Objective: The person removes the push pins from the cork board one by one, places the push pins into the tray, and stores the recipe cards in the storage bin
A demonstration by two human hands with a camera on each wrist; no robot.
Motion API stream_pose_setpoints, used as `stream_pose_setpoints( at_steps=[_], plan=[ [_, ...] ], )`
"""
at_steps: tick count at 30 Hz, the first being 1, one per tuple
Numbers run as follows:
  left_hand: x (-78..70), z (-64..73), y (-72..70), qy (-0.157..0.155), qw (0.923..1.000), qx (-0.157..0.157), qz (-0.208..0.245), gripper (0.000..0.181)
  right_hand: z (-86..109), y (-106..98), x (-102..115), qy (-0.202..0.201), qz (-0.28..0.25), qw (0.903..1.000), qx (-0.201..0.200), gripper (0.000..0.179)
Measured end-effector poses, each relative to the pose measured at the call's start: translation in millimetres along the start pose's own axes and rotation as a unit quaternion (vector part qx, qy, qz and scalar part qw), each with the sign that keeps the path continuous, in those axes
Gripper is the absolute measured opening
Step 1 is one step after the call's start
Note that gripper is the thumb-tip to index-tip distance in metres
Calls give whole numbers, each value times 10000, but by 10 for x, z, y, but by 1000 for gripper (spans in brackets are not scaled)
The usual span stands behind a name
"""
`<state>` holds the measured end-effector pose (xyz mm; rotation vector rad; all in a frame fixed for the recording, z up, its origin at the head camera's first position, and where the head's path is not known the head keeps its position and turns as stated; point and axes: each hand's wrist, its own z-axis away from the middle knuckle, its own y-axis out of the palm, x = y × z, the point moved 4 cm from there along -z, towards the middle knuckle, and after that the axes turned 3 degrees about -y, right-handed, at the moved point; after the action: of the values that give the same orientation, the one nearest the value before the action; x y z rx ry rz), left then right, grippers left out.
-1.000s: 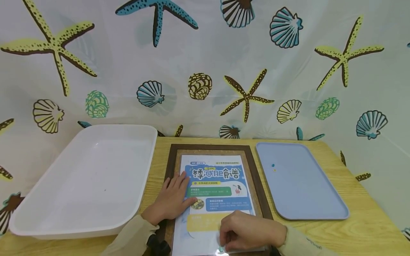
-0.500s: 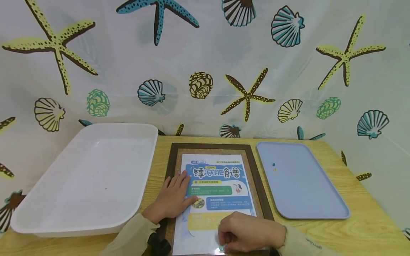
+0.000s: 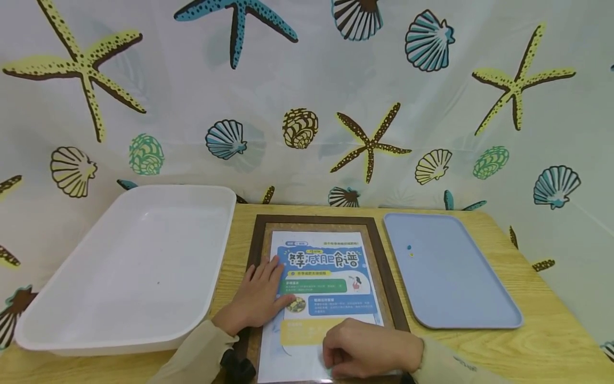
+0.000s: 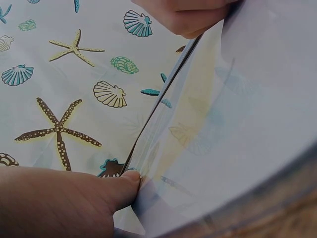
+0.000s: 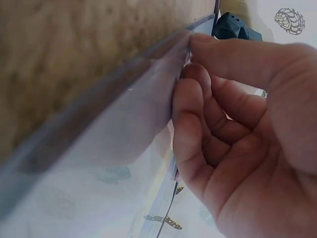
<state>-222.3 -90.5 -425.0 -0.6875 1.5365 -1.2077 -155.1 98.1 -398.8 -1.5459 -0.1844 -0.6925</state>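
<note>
A printed poster [image 3: 297, 357] in a clear, glossy sheet lies on a cork board with a dark brown frame [image 3: 393, 296]. My left hand [image 3: 256, 296] rests flat on the poster's left side, fingers spread and thumb reaching over the print. At the poster's lower edge, my right hand [image 3: 366, 346] has its fingers curled and pinches a small green pushpin [image 3: 329, 372], mostly hidden by the fingertips. Up close in the right wrist view, the thumb and forefinger meet at the sheet's edge, the other fingers folded beside it.
To the left stands a large white basin [image 3: 144, 277]. A light blue tray [image 3: 455, 282] on the right bears a small blue pin [image 3: 409, 247] and a small yellow one [image 3: 411, 255]. Behind the wooden table [image 3: 537, 320] hangs a curtain with starfish and shells.
My right hand has shifted slightly left along the poster's lower edge, and its fingers now cover more of the green pushpin. The left hand stays in place.
</note>
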Motion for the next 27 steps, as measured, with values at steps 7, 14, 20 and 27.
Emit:
stream_pose_setpoints(
  at_steps=[7, 14, 20, 27],
  plan=[
    [0, -6, 21, -71, 9999, 88, -6, 74, -10, 18, -5, -106, -113, 9999, 17, 2],
    [-3, -5, 8, -67, 10000, 48, -18, 74, -7, 10, 1, -276, -115, 9996, -18, 4],
    [2, 6, -3, -40, 10000, 23, 57, 73, -28, 9, 7, -202, -83, 9997, 85, 6],
    [7, 9, -6, -23, 10000, 15, 82, 73, -49, 19, 5, -156, -210, 9994, 213, 11]
  ],
)
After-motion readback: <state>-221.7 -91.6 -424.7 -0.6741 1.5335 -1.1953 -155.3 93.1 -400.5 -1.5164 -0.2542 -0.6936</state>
